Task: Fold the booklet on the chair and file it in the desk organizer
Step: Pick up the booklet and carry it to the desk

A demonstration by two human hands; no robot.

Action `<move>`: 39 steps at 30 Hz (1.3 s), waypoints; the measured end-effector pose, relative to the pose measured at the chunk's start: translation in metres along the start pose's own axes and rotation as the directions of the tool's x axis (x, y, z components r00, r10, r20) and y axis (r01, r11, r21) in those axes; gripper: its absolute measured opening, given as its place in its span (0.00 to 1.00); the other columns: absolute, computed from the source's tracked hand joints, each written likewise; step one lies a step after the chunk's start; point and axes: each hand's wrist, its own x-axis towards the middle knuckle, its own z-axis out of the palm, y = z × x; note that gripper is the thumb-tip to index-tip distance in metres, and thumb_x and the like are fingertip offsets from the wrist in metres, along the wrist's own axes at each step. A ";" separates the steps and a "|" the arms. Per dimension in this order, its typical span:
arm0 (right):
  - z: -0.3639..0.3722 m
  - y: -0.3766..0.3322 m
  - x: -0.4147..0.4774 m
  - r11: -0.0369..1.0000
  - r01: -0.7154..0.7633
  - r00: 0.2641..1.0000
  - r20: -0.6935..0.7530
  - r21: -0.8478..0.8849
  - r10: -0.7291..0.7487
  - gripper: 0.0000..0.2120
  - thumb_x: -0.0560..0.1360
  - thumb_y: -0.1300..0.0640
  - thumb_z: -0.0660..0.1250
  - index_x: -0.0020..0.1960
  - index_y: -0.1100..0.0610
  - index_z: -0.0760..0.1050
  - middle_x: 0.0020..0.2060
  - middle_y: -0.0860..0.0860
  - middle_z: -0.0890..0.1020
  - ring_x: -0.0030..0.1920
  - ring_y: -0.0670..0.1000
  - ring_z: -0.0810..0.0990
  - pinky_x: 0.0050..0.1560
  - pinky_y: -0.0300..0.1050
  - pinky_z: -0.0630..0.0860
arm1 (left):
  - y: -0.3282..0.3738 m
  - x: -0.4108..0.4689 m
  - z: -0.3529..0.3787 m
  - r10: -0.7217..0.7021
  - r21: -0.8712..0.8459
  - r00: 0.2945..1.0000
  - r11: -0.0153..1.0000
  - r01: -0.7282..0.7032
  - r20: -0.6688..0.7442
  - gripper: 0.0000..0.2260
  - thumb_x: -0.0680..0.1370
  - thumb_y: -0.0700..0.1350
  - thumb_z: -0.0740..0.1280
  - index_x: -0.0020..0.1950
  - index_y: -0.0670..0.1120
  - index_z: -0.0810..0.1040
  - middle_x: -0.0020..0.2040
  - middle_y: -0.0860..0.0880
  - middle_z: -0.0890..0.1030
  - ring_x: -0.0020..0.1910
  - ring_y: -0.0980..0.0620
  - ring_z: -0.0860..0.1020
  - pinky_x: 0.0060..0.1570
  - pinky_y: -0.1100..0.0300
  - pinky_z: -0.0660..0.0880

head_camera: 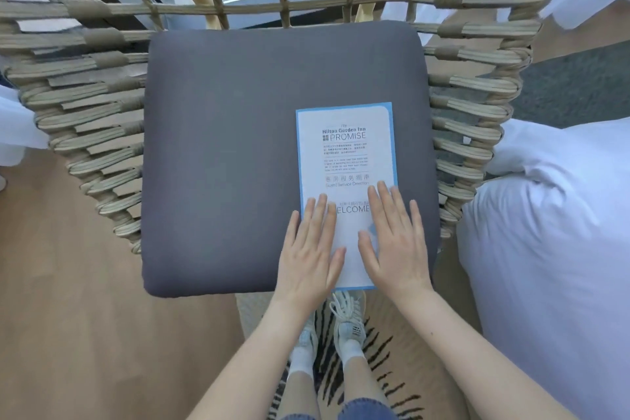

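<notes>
A white booklet (346,153) with a blue border and printed hotel text lies closed and flat on the right part of the grey seat cushion (221,153) of a woven chair (99,102). My left hand (312,249) rests flat on the booklet's lower left edge, fingers spread. On the booklet's lower right part my right hand (395,239) lies palm down, also with fingers apart. Both palms cover the lower third of the cover. No desk organizer is in view.
The chair's rope-woven arms and back (477,106) rise around the cushion. White bedding (552,249) bulges at the right. Wooden floor (68,317) lies at the left, and a striped rug (385,351) under my feet in white shoes.
</notes>
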 end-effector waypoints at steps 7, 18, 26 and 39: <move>0.045 0.020 -0.008 0.982 0.081 0.995 -0.037 -0.171 -0.089 0.31 0.79 0.48 0.54 0.78 0.59 0.59 0.77 0.55 0.60 0.78 0.57 0.58 0.77 0.60 0.52 | -0.012 -0.002 0.042 0.024 0.072 0.999 0.997 -0.027 0.040 0.29 0.82 0.53 0.49 0.79 0.39 0.52 0.80 0.39 0.52 0.79 0.42 0.49 0.77 0.46 0.48; -0.013 -0.002 0.003 0.997 -0.052 0.999 0.008 0.053 0.052 0.30 0.74 0.53 0.64 0.74 0.59 0.68 0.73 0.58 0.71 0.73 0.60 0.69 0.70 0.61 0.66 | 0.000 0.002 -0.015 -0.035 -0.030 0.994 0.999 0.038 0.103 0.27 0.79 0.48 0.57 0.77 0.39 0.61 0.77 0.39 0.62 0.76 0.41 0.61 0.74 0.45 0.61; -0.031 -0.011 0.027 0.942 -0.334 0.941 0.058 0.008 0.333 0.33 0.75 0.51 0.65 0.78 0.55 0.60 0.70 0.60 0.69 0.62 0.63 0.68 0.60 0.56 0.70 | 0.005 0.030 -0.046 -0.390 -0.329 0.918 0.859 0.392 0.076 0.31 0.79 0.45 0.63 0.79 0.43 0.56 0.78 0.42 0.60 0.77 0.43 0.55 0.73 0.52 0.56; -0.051 -0.006 0.017 0.586 -0.533 0.835 0.269 0.610 0.479 0.27 0.70 0.62 0.69 0.67 0.47 0.74 0.47 0.48 0.79 0.44 0.49 0.77 0.51 0.49 0.76 | 0.007 0.027 -0.076 -0.527 -0.840 0.778 0.201 0.504 0.340 0.21 0.69 0.31 0.68 0.57 0.51 0.80 0.56 0.52 0.82 0.54 0.49 0.81 0.53 0.53 0.80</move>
